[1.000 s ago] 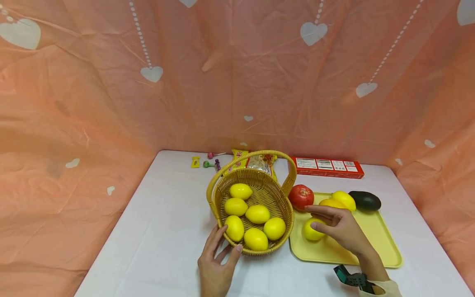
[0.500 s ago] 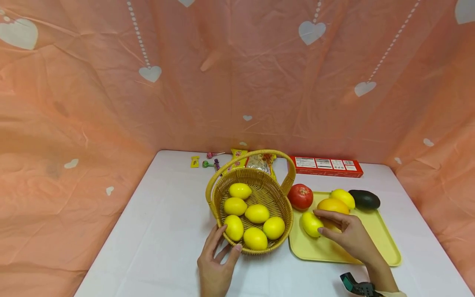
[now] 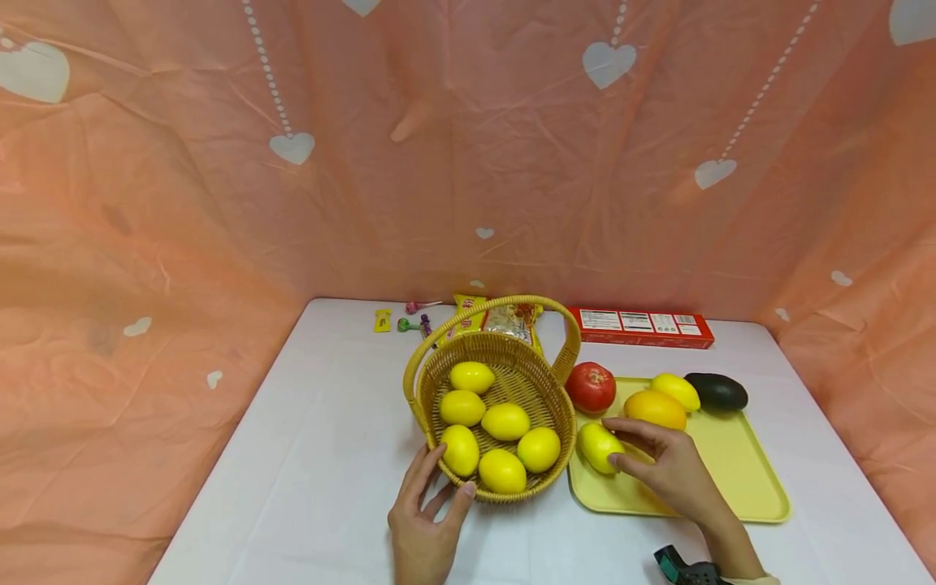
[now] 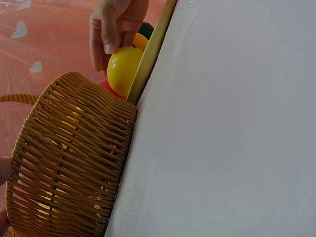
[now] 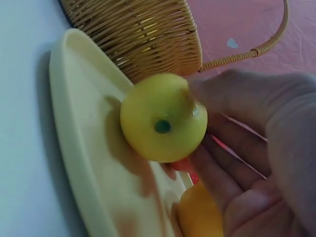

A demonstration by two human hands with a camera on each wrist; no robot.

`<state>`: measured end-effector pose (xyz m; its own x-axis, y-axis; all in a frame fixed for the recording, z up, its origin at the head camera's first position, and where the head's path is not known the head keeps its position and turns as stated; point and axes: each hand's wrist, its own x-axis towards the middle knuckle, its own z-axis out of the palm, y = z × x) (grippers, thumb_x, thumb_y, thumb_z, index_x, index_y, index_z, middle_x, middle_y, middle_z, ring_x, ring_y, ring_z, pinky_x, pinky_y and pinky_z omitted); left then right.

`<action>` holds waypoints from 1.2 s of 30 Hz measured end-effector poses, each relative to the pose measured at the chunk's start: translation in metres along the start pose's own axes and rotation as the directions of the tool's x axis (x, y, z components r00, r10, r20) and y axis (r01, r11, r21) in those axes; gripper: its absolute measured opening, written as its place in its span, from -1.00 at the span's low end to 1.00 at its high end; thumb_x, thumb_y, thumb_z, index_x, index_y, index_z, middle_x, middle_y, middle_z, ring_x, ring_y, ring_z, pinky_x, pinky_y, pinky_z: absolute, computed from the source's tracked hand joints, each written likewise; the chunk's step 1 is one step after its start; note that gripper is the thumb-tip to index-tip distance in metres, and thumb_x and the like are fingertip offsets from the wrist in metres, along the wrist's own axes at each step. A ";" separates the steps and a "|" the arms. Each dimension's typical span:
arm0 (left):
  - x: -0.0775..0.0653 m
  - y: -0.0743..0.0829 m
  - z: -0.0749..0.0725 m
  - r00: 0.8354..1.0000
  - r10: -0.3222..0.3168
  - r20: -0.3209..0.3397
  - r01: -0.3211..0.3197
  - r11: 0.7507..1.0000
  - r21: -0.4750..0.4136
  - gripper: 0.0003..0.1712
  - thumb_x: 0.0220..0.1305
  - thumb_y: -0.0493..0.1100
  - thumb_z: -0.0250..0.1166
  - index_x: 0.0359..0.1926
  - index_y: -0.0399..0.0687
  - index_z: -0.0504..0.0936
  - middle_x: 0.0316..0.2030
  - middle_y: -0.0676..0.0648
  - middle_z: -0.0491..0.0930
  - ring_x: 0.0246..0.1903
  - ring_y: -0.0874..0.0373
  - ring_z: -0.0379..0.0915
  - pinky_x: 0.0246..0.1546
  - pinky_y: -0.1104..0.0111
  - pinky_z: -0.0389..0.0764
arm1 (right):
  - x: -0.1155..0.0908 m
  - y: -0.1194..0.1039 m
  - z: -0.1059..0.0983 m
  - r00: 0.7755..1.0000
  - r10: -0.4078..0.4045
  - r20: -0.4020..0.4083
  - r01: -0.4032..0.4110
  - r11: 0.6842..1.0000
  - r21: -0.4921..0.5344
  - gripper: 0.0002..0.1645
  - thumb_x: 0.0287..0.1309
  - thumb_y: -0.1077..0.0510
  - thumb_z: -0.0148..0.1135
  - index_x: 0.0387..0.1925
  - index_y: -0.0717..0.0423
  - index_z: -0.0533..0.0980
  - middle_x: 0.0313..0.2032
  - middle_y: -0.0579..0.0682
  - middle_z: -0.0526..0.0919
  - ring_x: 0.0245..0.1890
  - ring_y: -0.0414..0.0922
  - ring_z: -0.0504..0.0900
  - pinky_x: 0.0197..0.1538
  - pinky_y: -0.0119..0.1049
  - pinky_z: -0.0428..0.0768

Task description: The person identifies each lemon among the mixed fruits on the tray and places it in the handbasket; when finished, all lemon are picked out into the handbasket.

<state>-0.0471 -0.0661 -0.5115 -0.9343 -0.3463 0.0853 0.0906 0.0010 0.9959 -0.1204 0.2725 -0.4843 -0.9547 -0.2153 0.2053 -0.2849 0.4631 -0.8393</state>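
Observation:
In the head view my right hand (image 3: pixel 661 467) pinches a lemon (image 3: pixel 598 448) between thumb and fingertips, at the left side of the yellow tray (image 3: pixel 731 479). The right wrist view shows the green-tipped end of that lemon (image 5: pixel 163 118), thumb on one side and fingers on the other. My left hand (image 3: pixel 427 520) holds the near-left rim of the wicker basket (image 3: pixel 537 382), with several lemons (image 3: pixel 506 422) lying inside it. The basket tilts toward me, its mouth facing the head camera. Only fingertips (image 4: pixel 4 170) of the left hand show in the left wrist view.
A pomegranate (image 3: pixel 591 387) sits between basket and tray. On the tray's far side are an orange-yellow fruit (image 3: pixel 656 409) and another lemon (image 3: pixel 676 392), with a dark avocado (image 3: pixel 717 392) at its corner. Behind stand a red box (image 3: pixel 643 327), a yellow snack bag (image 3: pixel 512 321) and small candies (image 3: pixel 383 320).
My right hand has come down to the lemon at the tray's left side, closed its fingertips on it and shifted it left toward the basket. The left hand stays at the rim.

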 end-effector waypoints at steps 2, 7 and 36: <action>0.000 0.000 0.000 1.000 -0.007 0.001 0.007 1.000 -0.001 -0.33 0.29 -0.28 0.62 0.40 0.02 0.68 0.57 -0.26 0.38 0.45 -0.29 0.47 0.21 0.14 0.80 | -0.001 -0.001 0.000 0.999 0.045 0.003 -0.045 0.999 -0.019 -0.46 0.24 0.23 0.63 0.25 0.14 0.72 0.17 0.11 0.81 0.16 -0.39 0.73 0.19 -0.66 0.63; 0.000 0.000 0.000 1.000 -0.004 -0.001 0.004 1.000 -0.004 -0.33 0.30 -0.28 0.62 0.40 0.02 0.68 0.57 -0.26 0.39 0.44 -0.28 0.48 0.21 0.14 0.80 | -0.003 0.000 0.001 0.987 0.153 0.049 -0.150 0.987 -0.060 -0.35 0.20 0.16 0.67 0.31 0.13 0.68 0.26 0.15 0.75 0.19 -0.08 0.80 0.21 -0.51 0.73; 0.001 -0.001 0.000 1.000 0.005 -0.002 -0.005 1.000 -0.009 -0.34 0.30 -0.28 0.61 0.40 0.05 0.69 0.58 -0.26 0.38 0.44 -0.27 0.48 0.20 0.18 0.81 | -0.003 -0.017 -0.019 0.992 0.129 0.010 -0.130 0.990 0.049 -0.37 0.37 0.16 0.55 0.39 0.22 0.59 0.29 0.01 0.72 0.12 -0.45 0.71 0.10 -0.53 0.75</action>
<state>-0.0476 -0.0665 -0.5120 -0.9331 -0.3479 0.0905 0.0987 -0.0058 0.9951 -0.1142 0.2817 -0.4616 -0.9826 -0.1625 0.0898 -0.1541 0.4443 -0.8825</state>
